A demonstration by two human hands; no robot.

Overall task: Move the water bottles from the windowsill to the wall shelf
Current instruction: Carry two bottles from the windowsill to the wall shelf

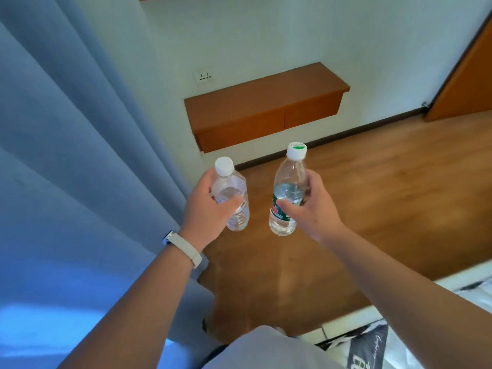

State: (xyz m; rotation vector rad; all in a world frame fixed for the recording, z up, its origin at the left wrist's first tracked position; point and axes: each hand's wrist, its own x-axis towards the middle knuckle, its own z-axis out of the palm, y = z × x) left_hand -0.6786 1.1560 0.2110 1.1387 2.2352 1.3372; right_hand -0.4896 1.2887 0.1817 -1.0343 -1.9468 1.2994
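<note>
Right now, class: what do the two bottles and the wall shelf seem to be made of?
Both bottles, the label-free one and the green-labelled one, look like clear, glossy thin plastic: you see through them, and the caps are white plastic. The wall shelf looks like matte brown wood or wood-look laminate; which, the picture leaves open.

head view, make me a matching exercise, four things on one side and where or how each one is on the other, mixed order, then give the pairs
Things:
1. green-labelled bottle
2. plain clear bottle
3. wall shelf
4. pale wristband

Place or state:
A. fixed to the white wall, nothing on top
B. held in the left hand
C. worn on the left wrist
D. held in the right hand

Pairs: 1-D, 2-B, 3-A, 4-C
</note>
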